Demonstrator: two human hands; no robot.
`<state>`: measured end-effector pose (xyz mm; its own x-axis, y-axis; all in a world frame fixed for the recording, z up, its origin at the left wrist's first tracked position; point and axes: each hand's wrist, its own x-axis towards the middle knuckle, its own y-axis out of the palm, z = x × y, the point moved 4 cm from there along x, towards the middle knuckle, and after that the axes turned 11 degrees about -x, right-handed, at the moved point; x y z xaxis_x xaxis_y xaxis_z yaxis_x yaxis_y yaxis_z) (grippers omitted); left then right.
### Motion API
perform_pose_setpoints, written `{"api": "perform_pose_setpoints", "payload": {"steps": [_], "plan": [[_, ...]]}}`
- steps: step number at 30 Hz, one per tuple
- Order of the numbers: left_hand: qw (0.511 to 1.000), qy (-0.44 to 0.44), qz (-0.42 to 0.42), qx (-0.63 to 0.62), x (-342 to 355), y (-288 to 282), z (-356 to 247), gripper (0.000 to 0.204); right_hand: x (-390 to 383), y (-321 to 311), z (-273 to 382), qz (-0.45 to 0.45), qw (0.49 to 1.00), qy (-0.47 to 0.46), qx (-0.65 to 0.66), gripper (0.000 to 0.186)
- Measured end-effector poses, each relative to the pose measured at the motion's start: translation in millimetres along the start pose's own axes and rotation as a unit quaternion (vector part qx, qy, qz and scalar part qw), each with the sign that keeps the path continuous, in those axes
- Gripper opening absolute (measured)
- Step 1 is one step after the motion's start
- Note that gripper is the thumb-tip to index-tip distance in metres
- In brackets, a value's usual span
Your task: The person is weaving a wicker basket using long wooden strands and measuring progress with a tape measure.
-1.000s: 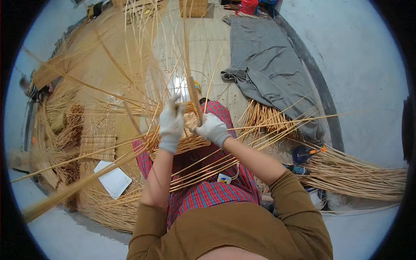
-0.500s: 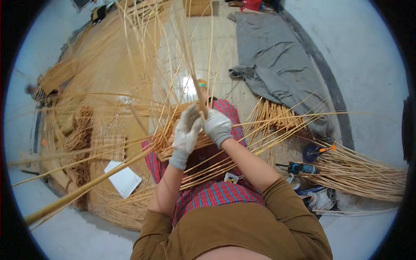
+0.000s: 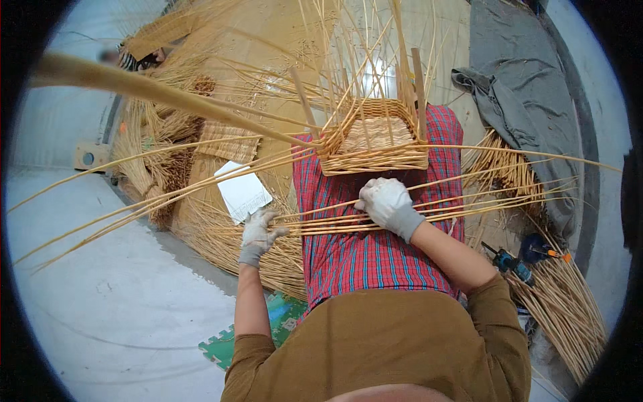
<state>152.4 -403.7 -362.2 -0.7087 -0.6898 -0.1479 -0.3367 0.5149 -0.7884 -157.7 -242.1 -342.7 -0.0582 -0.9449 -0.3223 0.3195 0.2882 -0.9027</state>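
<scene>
A half-woven wicker basket (image 3: 375, 164) sits on my knees, with long upright rods standing out of its walls and several more reaching off to the left. Across my lap lie several thin willow rods (image 3: 321, 226). My right hand (image 3: 388, 203), in a white glove with grey cuff, is closed over these rods below the basket's near side, its fingertips pinching at the upper one. By the rods' left ends is my gloved left hand (image 3: 260, 231), fingers and thumb apart, with nothing seen in it.
A white sheet (image 3: 242, 191) lies left of my knees, beside a woven mat (image 3: 228, 141) and heaped rods. To the right are a power drill (image 3: 512, 264), a rod bundle (image 3: 569, 315) and a grey cloth (image 3: 516, 94) partly over cut rods. Another person (image 3: 140, 59) is at the far left.
Both hands have left the basket's upright rods and come down to the rods on my lap. The left hand has moved out left and opened. My view has shifted.
</scene>
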Motion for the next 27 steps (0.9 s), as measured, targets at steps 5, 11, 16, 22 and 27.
{"api": "perform_pose_setpoints", "payload": {"steps": [5,11,16,22,27], "plan": [[0.967,-0.137,0.071,-0.204,-1.5,19.0,29.6,0.037,-41.7,-26.0,23.1,-0.195,0.976,-0.102,-0.005,0.02],[0.966,-0.124,0.1,-0.203,16.0,20.1,-11.7,0.034,-33.1,1.0,5.6,-0.167,0.981,-0.095,-0.025,0.019],[0.992,0.024,0.106,-0.057,7.9,0.6,-72.8,0.04,-30.6,7.6,-40.7,-0.157,0.986,-0.018,-0.051,0.013],[0.987,-0.031,0.135,-0.077,12.8,31.3,-55.2,0.043,-58.3,-31.9,-40.0,-0.428,0.898,0.002,0.107,0.014],[0.979,0.053,0.099,-0.169,64.4,47.0,-186.6,0.032,-52.3,19.5,-16.2,-0.056,0.861,0.046,0.504,0.03]]}}
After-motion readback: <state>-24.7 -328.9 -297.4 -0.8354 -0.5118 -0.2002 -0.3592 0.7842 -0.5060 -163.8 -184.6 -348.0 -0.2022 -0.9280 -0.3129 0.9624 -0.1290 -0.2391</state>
